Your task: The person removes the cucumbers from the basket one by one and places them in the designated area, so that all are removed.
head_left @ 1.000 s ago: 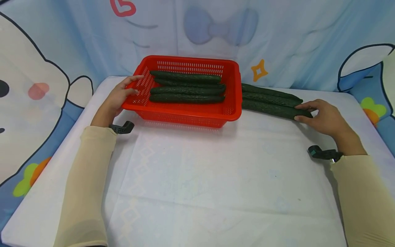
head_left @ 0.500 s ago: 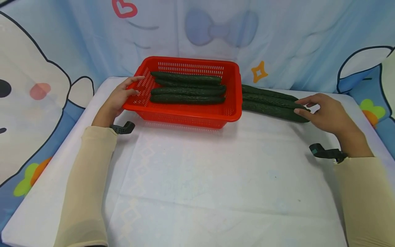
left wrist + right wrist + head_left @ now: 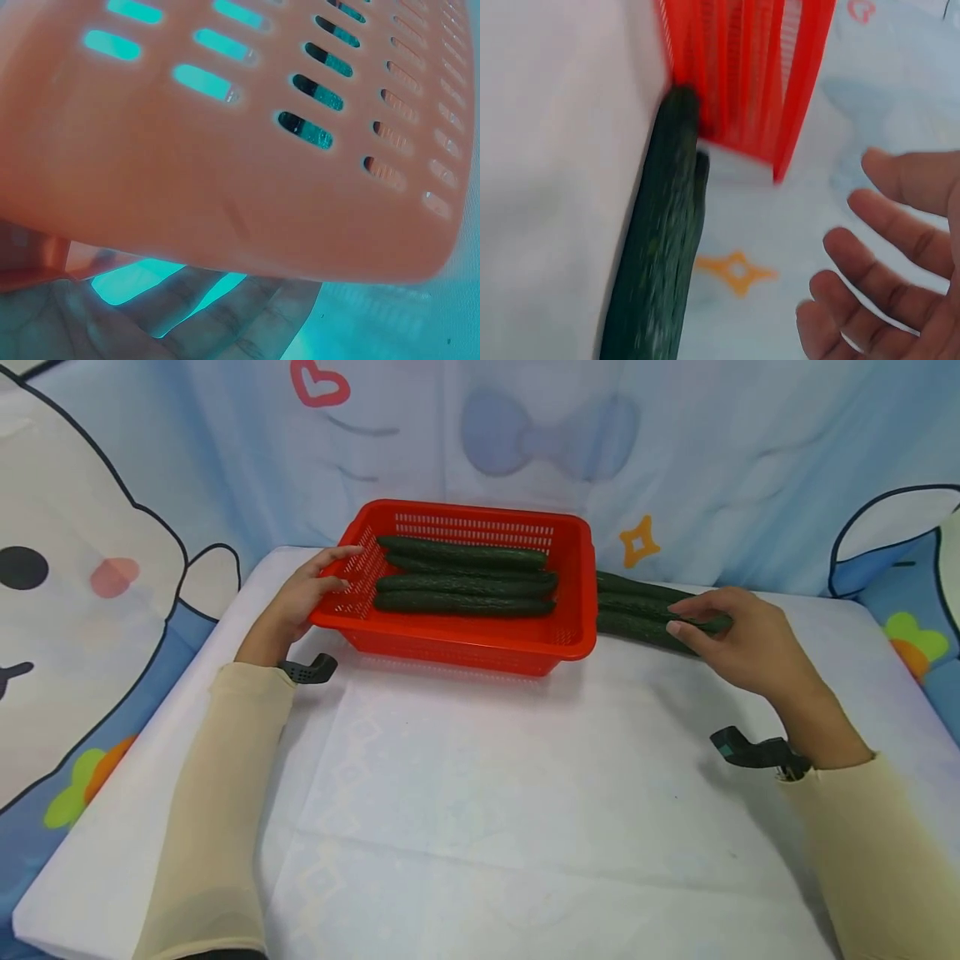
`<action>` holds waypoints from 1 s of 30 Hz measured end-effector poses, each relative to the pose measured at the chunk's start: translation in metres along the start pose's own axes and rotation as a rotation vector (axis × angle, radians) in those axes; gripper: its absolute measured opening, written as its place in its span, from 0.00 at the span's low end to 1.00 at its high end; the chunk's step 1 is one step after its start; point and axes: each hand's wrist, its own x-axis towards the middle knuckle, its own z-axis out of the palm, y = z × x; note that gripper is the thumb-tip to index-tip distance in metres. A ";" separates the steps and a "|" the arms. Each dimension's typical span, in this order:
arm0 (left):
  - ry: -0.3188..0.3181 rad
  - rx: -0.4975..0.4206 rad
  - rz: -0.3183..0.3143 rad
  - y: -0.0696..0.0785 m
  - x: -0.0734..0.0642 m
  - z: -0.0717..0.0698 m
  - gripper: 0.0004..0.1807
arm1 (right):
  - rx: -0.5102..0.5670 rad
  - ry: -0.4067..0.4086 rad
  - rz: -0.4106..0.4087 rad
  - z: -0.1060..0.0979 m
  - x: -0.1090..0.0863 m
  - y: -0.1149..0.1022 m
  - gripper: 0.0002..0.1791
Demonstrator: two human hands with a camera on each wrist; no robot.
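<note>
My left hand (image 3: 296,602) grips the left rim of a red plastic basket (image 3: 450,647). In the left wrist view its fingers (image 3: 225,322) show beneath the edge of the slotted basket wall. Several long dark green cucumbers (image 3: 465,604) lie side by side inside the basket. Three more cucumbers (image 3: 633,625) lie on the table against the basket's right side, their left ends partly hidden by it. Over their right ends hovers my right hand (image 3: 750,643), thumb and fingers apart. The right wrist view shows that hand's fingers spread beside a cucumber (image 3: 656,232), holding nothing.
A white cloth covers the table (image 3: 510,793). Behind it hangs a light blue printed curtain (image 3: 405,452), close to the basket's back edge. A black wrist camera (image 3: 761,752) sticks out below my right wrist.
My right hand has come off the cucumbers' right ends and moved left above them. The left hand keeps its hold on the basket, and the head view has shifted slightly.
</note>
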 end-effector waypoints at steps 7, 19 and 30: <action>0.020 0.011 -0.013 0.000 -0.001 -0.002 0.30 | 0.052 -0.001 -0.026 0.015 0.027 -0.040 0.20; -0.027 -0.023 0.000 -0.001 0.003 0.002 0.29 | -0.012 -0.086 -0.232 0.057 0.102 -0.065 0.22; -0.009 0.012 0.001 -0.001 0.001 0.000 0.30 | -0.097 -0.220 -0.175 0.075 0.153 -0.085 0.24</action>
